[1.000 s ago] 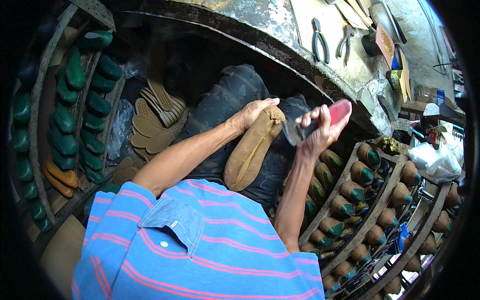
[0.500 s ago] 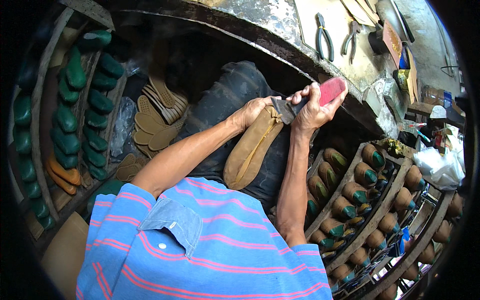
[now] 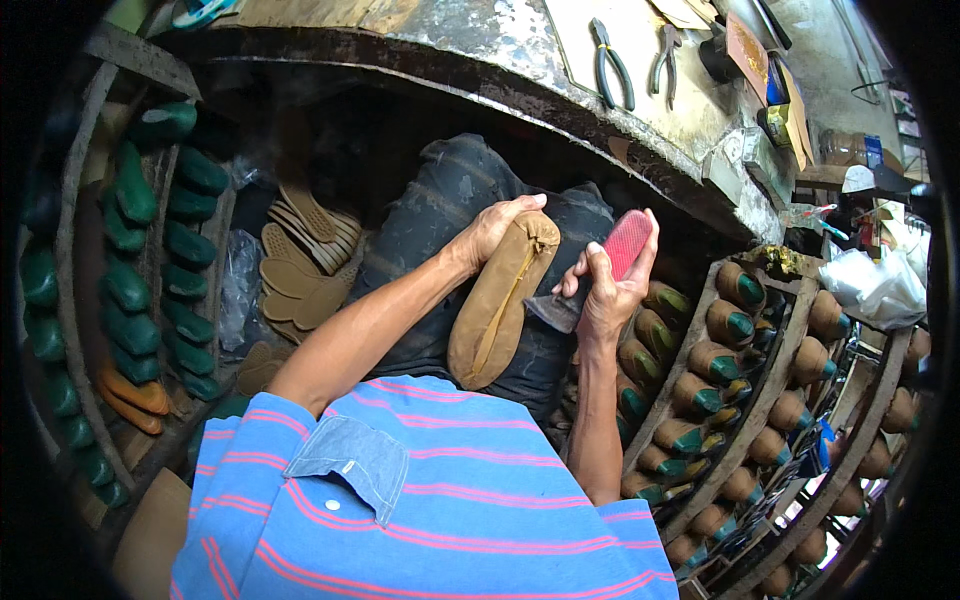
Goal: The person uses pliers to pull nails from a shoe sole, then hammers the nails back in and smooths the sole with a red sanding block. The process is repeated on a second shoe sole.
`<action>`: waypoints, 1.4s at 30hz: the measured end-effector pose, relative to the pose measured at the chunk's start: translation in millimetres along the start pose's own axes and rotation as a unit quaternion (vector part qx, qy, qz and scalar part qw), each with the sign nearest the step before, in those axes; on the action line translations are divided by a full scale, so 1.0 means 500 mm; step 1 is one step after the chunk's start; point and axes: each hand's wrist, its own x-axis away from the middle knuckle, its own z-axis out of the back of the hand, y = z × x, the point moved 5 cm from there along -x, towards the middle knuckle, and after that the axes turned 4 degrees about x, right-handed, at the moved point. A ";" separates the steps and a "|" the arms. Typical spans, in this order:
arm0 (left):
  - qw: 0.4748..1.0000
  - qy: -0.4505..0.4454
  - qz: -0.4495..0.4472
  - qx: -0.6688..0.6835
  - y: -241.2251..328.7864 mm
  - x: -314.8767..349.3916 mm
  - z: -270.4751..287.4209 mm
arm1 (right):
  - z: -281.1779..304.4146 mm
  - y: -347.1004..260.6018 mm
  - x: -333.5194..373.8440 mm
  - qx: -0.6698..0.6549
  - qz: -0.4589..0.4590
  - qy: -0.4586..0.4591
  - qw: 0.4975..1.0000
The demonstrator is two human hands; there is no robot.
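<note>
A brown leather shoe upper (image 3: pixel 488 320), pulled over a form with its underside up, lies slanted over my lap. A seam-like gap runs along its middle, and the leather is gathered at its far end. My left hand (image 3: pixel 497 228) is closed around that far end from the left. To the right, my right hand (image 3: pixel 612 290) grips a flat-bladed tool (image 3: pixel 556 312) with a dark metal blade and a red textured handle. The blade points left toward the shoe's right edge; whether they touch I cannot tell.
A worn workbench (image 3: pixel 500 50) spans the far side, with pliers (image 3: pixel 612 65) and pincers (image 3: pixel 664 65) on it. Racks of green shoe lasts (image 3: pixel 128 285) stand left, beside a pile of tan soles (image 3: pixel 305 275). Racked brown shoes (image 3: pixel 710 360) on lasts fill the right.
My right hand has drawn the blade away from the shoe's far end, moving nearer to me. My left hand still holds the shoe. The view has shifted slightly.
</note>
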 end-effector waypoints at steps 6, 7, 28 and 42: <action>0.999 -0.027 -0.020 0.000 -0.011 -0.018 0.005 | -0.003 -0.024 -0.068 -0.125 0.041 0.070 0.989; 0.999 -0.022 -0.035 -0.020 -0.011 -0.021 0.005 | -0.015 -0.027 -0.096 -0.132 0.058 0.076 0.987; 0.988 -0.072 -0.104 -0.090 0.009 -0.008 0.010 | -0.124 0.015 -0.189 -0.065 0.091 -0.065 0.992; 0.922 -0.060 -0.210 -0.319 0.016 0.009 0.009 | -0.157 -0.017 -0.196 -0.029 0.075 -0.133 0.988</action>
